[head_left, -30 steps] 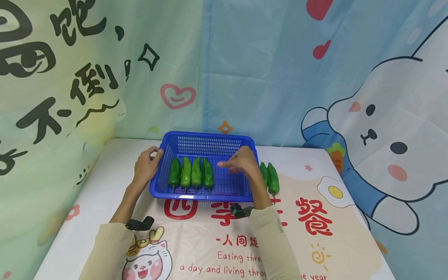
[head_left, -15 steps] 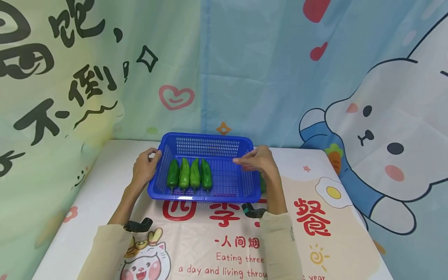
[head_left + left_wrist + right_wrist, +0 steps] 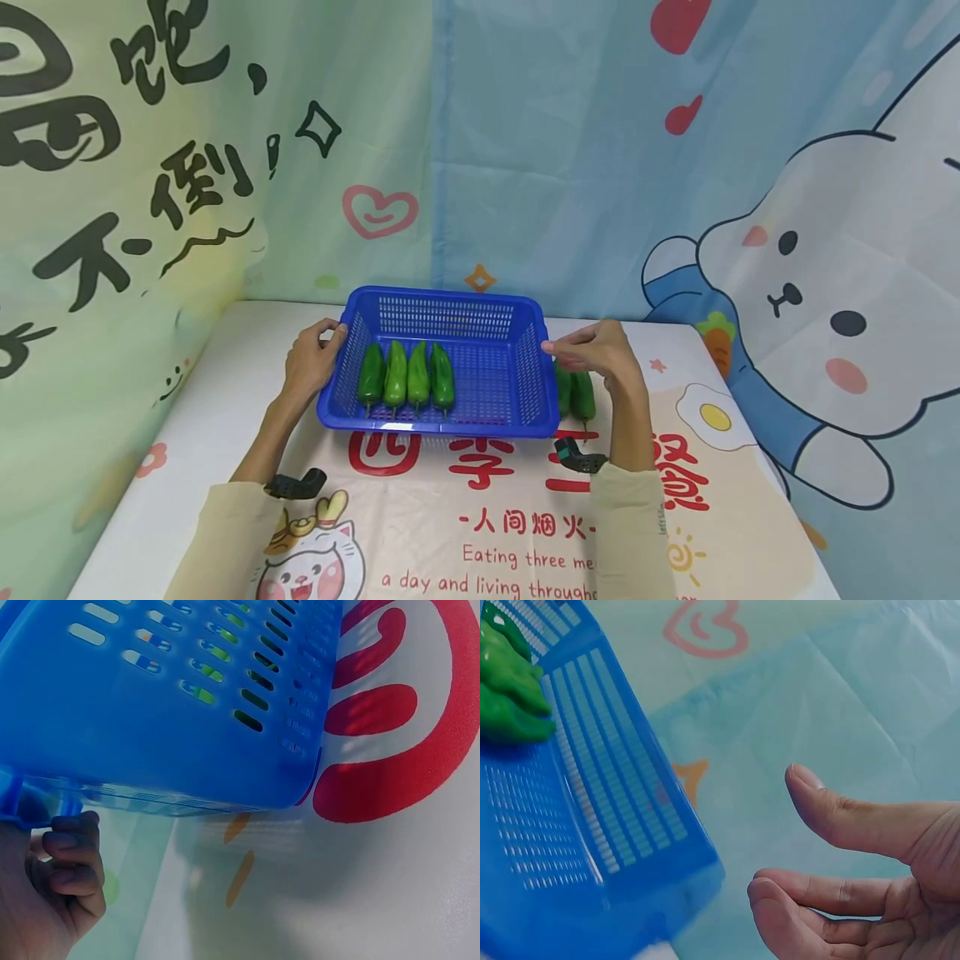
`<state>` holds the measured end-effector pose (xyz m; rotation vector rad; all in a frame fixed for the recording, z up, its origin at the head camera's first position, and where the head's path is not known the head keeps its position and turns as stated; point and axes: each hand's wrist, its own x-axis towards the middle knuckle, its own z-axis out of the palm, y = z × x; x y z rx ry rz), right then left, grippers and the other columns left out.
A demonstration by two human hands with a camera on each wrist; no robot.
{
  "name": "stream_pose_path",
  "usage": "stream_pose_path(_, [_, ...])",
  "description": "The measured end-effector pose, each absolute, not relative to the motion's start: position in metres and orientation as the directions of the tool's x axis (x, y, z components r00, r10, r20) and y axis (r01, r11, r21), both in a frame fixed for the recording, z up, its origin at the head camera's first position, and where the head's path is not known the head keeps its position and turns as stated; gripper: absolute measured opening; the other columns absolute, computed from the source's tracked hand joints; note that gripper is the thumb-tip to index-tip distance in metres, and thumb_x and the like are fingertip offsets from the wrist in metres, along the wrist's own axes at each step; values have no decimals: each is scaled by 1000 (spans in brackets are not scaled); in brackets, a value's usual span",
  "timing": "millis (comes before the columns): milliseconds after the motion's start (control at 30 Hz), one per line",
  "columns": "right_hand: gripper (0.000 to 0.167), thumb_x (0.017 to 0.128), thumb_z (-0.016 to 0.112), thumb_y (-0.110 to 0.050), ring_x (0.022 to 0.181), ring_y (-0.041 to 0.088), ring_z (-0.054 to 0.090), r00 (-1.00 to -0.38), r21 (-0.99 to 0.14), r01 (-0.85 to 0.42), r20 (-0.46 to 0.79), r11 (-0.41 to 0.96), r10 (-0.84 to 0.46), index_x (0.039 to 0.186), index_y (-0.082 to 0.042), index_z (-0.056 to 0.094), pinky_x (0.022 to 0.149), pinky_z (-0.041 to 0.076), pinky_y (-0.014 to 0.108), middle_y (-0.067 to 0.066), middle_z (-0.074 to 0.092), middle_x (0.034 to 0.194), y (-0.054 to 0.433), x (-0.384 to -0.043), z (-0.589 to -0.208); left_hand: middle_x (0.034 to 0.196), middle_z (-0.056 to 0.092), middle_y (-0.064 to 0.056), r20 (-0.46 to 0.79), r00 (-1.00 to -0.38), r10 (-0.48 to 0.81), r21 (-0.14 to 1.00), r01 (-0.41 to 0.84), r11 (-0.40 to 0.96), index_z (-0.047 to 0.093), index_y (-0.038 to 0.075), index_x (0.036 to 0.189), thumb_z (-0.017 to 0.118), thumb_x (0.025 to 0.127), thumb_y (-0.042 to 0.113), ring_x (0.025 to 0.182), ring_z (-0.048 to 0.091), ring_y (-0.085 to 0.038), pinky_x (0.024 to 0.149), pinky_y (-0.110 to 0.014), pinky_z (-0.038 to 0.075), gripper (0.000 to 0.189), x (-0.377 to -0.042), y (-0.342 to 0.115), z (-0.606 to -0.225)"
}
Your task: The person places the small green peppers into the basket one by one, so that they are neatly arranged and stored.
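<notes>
A blue plastic basket [image 3: 487, 367] stands on the table with several green peppers [image 3: 417, 375] side by side in its left half. My left hand [image 3: 309, 357] grips the basket's left rim, fingers curled beneath it in the left wrist view. Just past the right rim, my right hand [image 3: 600, 348] hovers with nothing in it. In the right wrist view its thumb [image 3: 847, 817] and fingers stand apart. Two more green peppers [image 3: 582, 396] lie on the table outside the basket, below the right hand, which partly hides them.
A printed cloth [image 3: 465, 533] with red characters and a cartoon cat covers the table. Behind the table hangs a curtain [image 3: 510, 167] with cartoon prints. A dark camera mount [image 3: 577, 457] sits at the right wrist, another [image 3: 296, 485] at the left.
My right hand has moved from above the inside of the basket to the right, past its rim, over the two loose peppers. The left hand keeps its hold on the rim.
</notes>
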<state>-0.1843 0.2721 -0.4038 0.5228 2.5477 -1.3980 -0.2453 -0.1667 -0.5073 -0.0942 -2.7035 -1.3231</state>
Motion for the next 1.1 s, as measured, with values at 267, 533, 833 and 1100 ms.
stream_pose_path(267, [68,92,88,-45,119,35,79,-898,-767,439,-356,468,259,137,3,71,115,50,60,24,75,136,300,-178,-410,71,69,-13,145,-989,-1,781,114,614,69,-1,126,52,115,35,56,55,-12,51,-30,37,41,-246,-167,-507])
stream_pose_path(533, [72,95,84,-47,131,39,72,-880,-765,474,-400,436,254,143,3,66,122,38,71,26,68,147,321,-175,-419,67,65,-8,152,-988,-1,781,120,612,69,-1,124,52,115,35,55,54,-13,50,-30,35,41,-247,-167,-506])
stream_pose_path(833, [77,94,84,-50,141,41,64,-824,-726,565,-475,392,310,150,-2,63,120,25,83,24,62,156,341,-172,-442,68,66,-9,142,-990,-1,780,111,616,69,-1,125,52,115,35,55,54,-13,50,-30,36,41,-246,-167,-506])
stream_pose_path(1100, [75,95,84,-48,135,36,70,-802,-721,595,-508,355,314,149,0,64,126,26,74,16,77,135,363,-168,-471,71,70,-13,141,-990,-1,781,111,614,69,-1,126,52,115,36,55,56,-12,50,-30,38,42,-245,-167,-507])
